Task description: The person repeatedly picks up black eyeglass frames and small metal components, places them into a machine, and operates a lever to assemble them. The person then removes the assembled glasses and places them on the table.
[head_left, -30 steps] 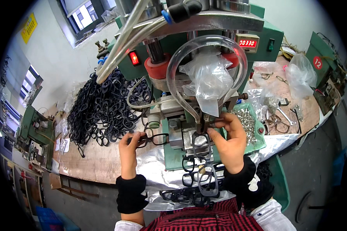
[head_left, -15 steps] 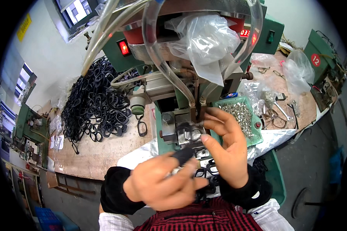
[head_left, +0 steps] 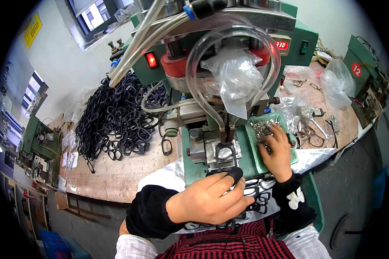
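Observation:
My left hand [head_left: 212, 199] is closed around the near part of a black eyeglass frame [head_left: 227, 156]. A black cover [head_left: 235, 174] sits on one finger. The frame's far rim stands at the metal fixture [head_left: 212, 149] of a green press, just below its two copper-coloured electrode tips [head_left: 227, 135]. My right hand [head_left: 277, 153] reaches into a green tray [head_left: 294, 156], fingers bent and apart over small metal parts [head_left: 260, 128]. Whether its fingertips touch a part cannot be made out. Several black eyeglass frames [head_left: 261, 200] lie under and beside my left hand.
A large heap of black frames [head_left: 116, 114] covers the table's left side. Clear hoses [head_left: 194, 60] and a plastic bag [head_left: 237, 77] hang on the press. A wrench [head_left: 319, 126], loose glasses and bags lie on the right. A green basket [head_left: 314, 203] stands below.
My right hand has moved from the fixture to the parts tray on the right. My left hand has shifted slightly right, with the frame's rim at the fixture. The view has shifted a little.

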Available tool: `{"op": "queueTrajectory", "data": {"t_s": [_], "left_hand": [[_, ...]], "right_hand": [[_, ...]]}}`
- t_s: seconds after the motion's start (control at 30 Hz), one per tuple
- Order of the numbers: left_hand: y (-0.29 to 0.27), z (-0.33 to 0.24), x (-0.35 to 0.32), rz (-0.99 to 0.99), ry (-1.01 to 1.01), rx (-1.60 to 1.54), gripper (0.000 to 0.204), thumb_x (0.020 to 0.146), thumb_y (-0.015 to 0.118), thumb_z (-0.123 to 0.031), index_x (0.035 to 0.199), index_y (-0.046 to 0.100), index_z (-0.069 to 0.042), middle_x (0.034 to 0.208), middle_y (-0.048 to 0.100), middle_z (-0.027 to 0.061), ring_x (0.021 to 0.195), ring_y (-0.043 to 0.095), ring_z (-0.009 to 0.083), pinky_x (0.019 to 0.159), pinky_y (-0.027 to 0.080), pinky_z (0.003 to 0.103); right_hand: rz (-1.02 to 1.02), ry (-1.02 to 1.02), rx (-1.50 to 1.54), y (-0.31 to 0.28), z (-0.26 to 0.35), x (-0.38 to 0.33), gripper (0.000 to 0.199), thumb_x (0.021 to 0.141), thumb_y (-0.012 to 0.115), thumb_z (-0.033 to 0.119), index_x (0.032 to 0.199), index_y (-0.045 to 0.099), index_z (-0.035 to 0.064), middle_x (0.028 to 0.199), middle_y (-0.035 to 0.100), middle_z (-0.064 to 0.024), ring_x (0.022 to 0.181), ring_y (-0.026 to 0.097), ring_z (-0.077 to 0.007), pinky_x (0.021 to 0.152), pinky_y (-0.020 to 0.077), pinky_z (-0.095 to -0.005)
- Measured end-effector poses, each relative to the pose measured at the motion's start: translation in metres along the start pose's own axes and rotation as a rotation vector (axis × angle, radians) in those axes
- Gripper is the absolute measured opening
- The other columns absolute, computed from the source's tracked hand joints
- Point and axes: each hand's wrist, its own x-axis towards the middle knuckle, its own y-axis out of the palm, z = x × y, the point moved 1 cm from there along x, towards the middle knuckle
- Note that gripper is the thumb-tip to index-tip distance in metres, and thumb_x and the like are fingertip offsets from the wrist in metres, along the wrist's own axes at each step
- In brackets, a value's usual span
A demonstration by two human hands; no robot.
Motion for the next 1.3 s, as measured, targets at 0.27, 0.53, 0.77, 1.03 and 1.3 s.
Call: {"op": "queueTrajectory", "data": {"t_s": [0.27, 0.53, 0.77, 1.03, 1.3], "left_hand": [[-0.015, -0.012, -0.054, -0.174, -0.147, -0.079, 0.027, 0.082, 0.075, -0.03, 0.087, 0.064, -0.005, 0.106, 0.068, 0.0101, 0.091, 0.064, 0.0219, 0.081, 0.055, 0.035], [-0.021, 0.127, -0.121, -0.325, -0.819, 0.572, 0.011, 0.072, 0.077, -0.005, 0.081, 0.071, -0.006, 0.099, 0.065, 0.0055, 0.096, 0.054, 0.0273, 0.083, 0.042, 0.038], [0.078, 0.198, -0.202, 0.226, -1.419, 0.478, 0.013, 0.072, 0.07, -0.017, 0.073, 0.071, -0.004, 0.082, 0.07, 0.0144, 0.085, 0.066, 0.0372, 0.073, 0.051, 0.046], [0.017, 0.14, -0.201, -0.504, -1.581, -0.732, 0.01, 0.092, 0.065, -0.012, 0.095, 0.063, -0.002, 0.071, 0.065, 0.0026, 0.05, 0.055, 0.0064, 0.042, 0.039, 0.019], [0.031, 0.098, -0.196, -1.18, -1.214, -1.382, 0.016, 0.095, 0.062, -0.014, 0.108, 0.061, -0.006, 0.103, 0.067, 0.0025, 0.089, 0.065, 0.013, 0.079, 0.053, 0.024]], "right_hand": [[-0.098, 0.148, 0.228, 0.002, -0.013, 0.014, 0.015, 0.08, 0.068, 0.002, 0.094, 0.062, 0.0008, 0.09, 0.066, -0.0119, 0.085, 0.064, -0.0277, 0.076, 0.0499, -0.0356], [-0.172, 0.455, 0.647, 0.001, -0.009, -0.001, 0.018, 0.088, 0.064, -0.001, 0.106, 0.066, -0.0011, 0.093, 0.069, -0.0048, 0.082, 0.061, -0.0103, 0.075, 0.0485, -0.0243], [-0.224, 0.491, 0.548, -0.004, -0.02, -0.018, 0.014, 0.089, 0.063, 0.001, 0.102, 0.066, -0.0028, 0.093, 0.067, -0.0074, 0.087, 0.062, -0.0142, 0.079, 0.0475, -0.026], [-0.226, 0.473, 0.423, -0.047, 0.01, -0.038, 0.009, 0.085, 0.062, -0.003, 0.094, 0.065, -0.0034, 0.089, 0.064, -0.0089, 0.086, 0.062, -0.0191, 0.081, 0.0465, -0.0295], [-0.104, 0.322, 0.936, -0.005, 0.084, 0.037, 0.047, 0.077, 0.071, -0.004, 0.122, 0.056, -0.0065, 0.099, 0.069, -0.0132, 0.092, 0.065, -0.0177, 0.084, 0.0494, -0.0284]]}}
